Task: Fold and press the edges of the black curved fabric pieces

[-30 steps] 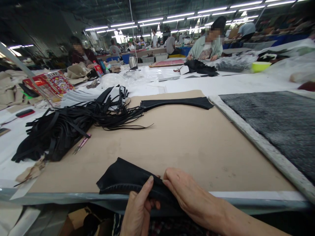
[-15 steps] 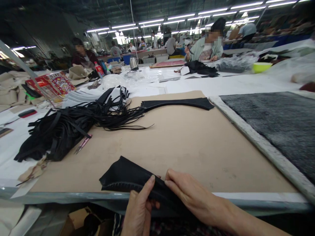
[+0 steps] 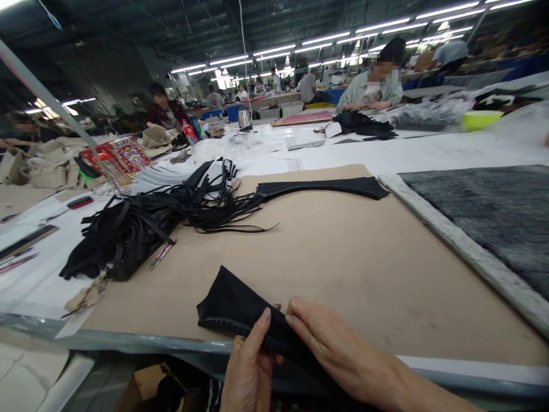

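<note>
A folded black fabric piece [image 3: 234, 306] lies at the near edge of the tan cardboard sheet [image 3: 317, 252]. My left hand [image 3: 249, 366] pinches its near end from below, thumb on top. My right hand [image 3: 330, 346] rests on the same piece just to the right, fingers closed along its seam. A heap of black strips [image 3: 141, 226] sits at the left of the sheet. A long curved black piece [image 3: 319, 187] lies at its far edge.
Pink-handled snips [image 3: 162, 254] lie beside the strip heap. A grey felt mat [image 3: 489, 214] with a white border covers the right. Beige fabric, a red printed packet [image 3: 115, 157] and white sheets lie at the left. Other people work at tables behind.
The view has swung a little to the left. Both hands keep their hold on the black fabric piece, which has barely shifted.
</note>
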Motion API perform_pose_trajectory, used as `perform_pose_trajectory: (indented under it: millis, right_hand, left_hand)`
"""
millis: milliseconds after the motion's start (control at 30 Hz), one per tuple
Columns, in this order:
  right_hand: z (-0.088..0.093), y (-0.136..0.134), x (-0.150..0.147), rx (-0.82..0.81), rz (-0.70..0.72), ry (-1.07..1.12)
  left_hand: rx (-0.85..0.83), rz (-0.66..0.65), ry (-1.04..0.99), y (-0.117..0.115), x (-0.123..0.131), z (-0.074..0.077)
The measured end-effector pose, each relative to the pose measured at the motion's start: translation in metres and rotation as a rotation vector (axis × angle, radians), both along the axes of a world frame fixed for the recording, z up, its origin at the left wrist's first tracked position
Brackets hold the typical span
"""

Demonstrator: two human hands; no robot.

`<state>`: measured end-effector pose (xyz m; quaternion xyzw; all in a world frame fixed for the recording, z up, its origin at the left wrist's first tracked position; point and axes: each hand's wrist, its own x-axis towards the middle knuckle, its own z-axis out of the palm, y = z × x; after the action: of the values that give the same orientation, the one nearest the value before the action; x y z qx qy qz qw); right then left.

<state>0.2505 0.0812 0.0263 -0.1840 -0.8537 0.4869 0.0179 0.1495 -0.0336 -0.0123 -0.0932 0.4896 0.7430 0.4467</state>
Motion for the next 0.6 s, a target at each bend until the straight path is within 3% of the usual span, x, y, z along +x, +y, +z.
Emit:
perform_pose_trajectory:
  millis: [200, 467, 600]
  right_hand:
    - [-0.019, 0.004, -0.002, 0.075, -0.014, 0.033]
    - [-0.006, 0.006, -0.003, -0.073, 0.015, 0.064]
    - [-0.006, 0.006, -0.009, -0.061, 0.009, 0.026]
  left_hand:
    - [-0.006, 0.04, -0.004, 0.001, 0.003, 0.003]
    - [0.008, 0.016, 0.001, 0.002, 0.001, -0.001]
    - [0.008, -0.014, 0.008, 0.002, 0.001, -0.002]
